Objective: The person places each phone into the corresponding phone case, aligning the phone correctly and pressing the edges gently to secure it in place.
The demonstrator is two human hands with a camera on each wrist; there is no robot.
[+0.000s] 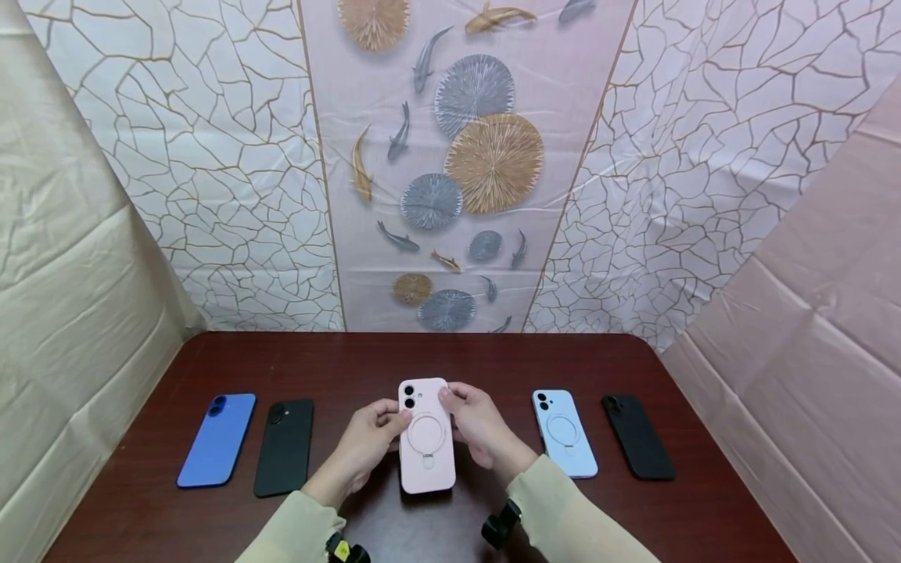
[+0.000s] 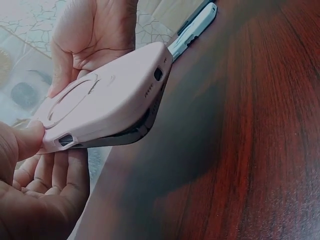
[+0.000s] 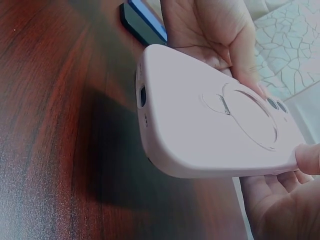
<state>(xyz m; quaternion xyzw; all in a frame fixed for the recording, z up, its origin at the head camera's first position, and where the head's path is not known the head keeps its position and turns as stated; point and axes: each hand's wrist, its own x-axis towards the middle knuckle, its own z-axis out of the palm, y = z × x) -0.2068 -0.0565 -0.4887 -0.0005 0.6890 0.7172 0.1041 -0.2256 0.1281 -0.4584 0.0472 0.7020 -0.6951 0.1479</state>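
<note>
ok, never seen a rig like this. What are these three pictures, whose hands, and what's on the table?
No robot here: these are a person's bare hands. The wide picture comes from a camera worn on the head, looking forward and down. The two close-ups come from a camera on each wrist.

The left hand and right hand grip opposite sides of a pink case with a ring on its back. The left wrist view shows the edge of a dark phone peeking out underneath.

On the brown table lie a blue phone and a dark phone-shaped item to the left, a light-blue one with a ring and a black one to the right.
</note>
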